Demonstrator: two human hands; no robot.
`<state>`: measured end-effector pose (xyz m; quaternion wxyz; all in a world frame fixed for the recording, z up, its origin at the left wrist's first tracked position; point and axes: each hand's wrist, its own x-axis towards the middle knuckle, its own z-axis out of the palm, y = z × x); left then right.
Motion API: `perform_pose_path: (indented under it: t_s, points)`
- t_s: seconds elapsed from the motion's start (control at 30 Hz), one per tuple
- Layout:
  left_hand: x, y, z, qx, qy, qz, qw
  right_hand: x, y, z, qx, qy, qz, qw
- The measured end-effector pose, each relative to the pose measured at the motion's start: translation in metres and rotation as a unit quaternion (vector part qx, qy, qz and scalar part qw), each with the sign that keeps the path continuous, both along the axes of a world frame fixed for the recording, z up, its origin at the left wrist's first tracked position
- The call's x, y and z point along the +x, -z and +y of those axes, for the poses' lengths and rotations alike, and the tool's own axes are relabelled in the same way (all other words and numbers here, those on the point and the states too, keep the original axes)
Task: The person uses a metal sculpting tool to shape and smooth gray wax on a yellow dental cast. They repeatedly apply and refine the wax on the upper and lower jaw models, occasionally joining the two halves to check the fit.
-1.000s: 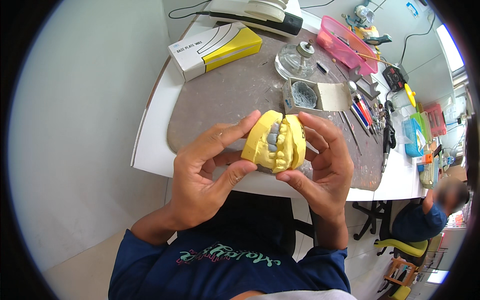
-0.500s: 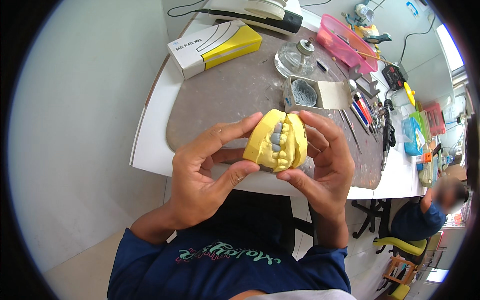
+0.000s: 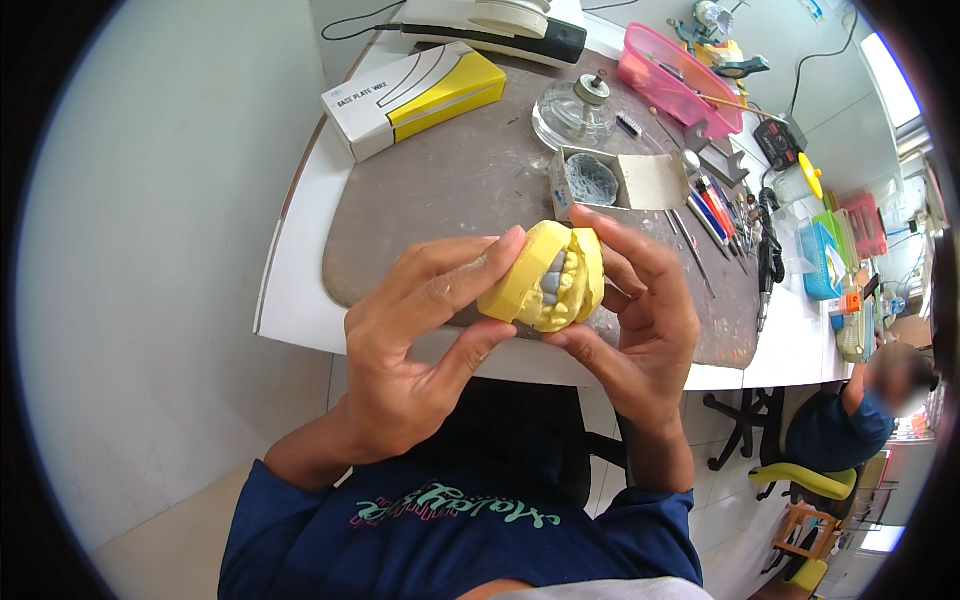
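Head view: left hand (image 3: 405,360) and right hand (image 3: 640,350), above the table (image 3: 290,310) near its edge.
Yellow dental cast (image 3: 517,290): between the hands, each pinching one half.
Grey teeth (image 3: 550,285): uneven squeezing might chip them.
Slip risk: slackened thumbs could drop a half.

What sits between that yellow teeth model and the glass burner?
In the head view, a small open box holding grey material lies between the teeth model and the glass burner.
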<state>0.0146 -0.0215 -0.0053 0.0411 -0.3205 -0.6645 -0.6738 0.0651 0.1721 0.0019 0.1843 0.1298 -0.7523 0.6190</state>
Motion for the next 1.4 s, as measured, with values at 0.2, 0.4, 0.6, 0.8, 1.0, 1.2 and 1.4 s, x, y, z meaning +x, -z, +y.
perform_pose_path:
  t_s: [0.2, 0.4, 0.6, 0.8, 1.0, 1.2, 1.4]
  points:
    - [0.0, 0.003, -0.001, -0.003, -0.002, 0.014, 1.0, 0.001, 0.0, 0.001, 0.034, 0.011, 0.012, 0.999]
    - [0.004, 0.003, -0.001, -0.016, -0.011, 0.029, 0.999, -0.001, -0.002, 0.0, 0.033, 0.015, 0.022, 0.999]
    - [0.0, 0.009, -0.004, -0.004, 0.0, 0.038, 0.999, 0.001, -0.005, 0.001, 0.095, 0.035, 0.042, 0.994]
    - [0.002, 0.01, 0.001, 0.087, 0.035, -0.051, 0.994, -0.001, -0.003, 0.003, 0.081, 0.015, 0.041, 0.996]
    - [0.002, 0.01, 0.005, 0.078, 0.021, -0.04, 0.996, -0.004, -0.006, -0.006, 0.127, 0.037, 0.057, 0.99]
    - [0.001, 0.014, 0.002, 0.049, 0.021, -0.025, 0.998, -0.005, -0.001, -0.007, 0.179, 0.065, 0.076, 0.979]
    - [0.004, 0.016, 0.005, 0.047, 0.014, -0.005, 0.999, -0.006, 0.0, -0.007, 0.178, 0.074, 0.09, 0.977]
